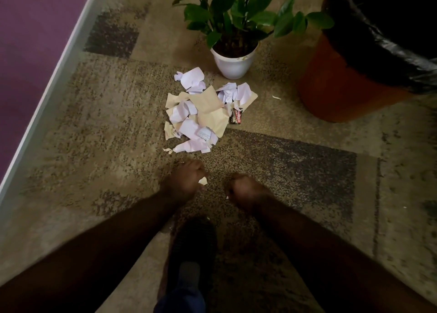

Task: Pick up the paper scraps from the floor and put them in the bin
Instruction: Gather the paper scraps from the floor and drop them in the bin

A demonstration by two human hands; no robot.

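Note:
A heap of white and tan paper scraps [203,110] lies on the patterned carpet in front of me. An orange bin [335,85] with a black liner [383,43] stands at the upper right. My left hand [186,179] hovers just short of the heap, fingers curled, with a small tan scrap [203,181] showing at its fingertips. To its right my right hand [243,191] is curled into a fist; a speck of white shows at its edge, and I cannot tell what it holds.
A white pot [234,63] with a leafy green plant [236,12] stands just behind the heap. A dark snack wrapper [237,119] lies at the heap's right edge, and a tiny scrap [276,97] lies near the bin. A purple wall with white skirting [47,95] runs along the left. My dark shoe [191,253] is below.

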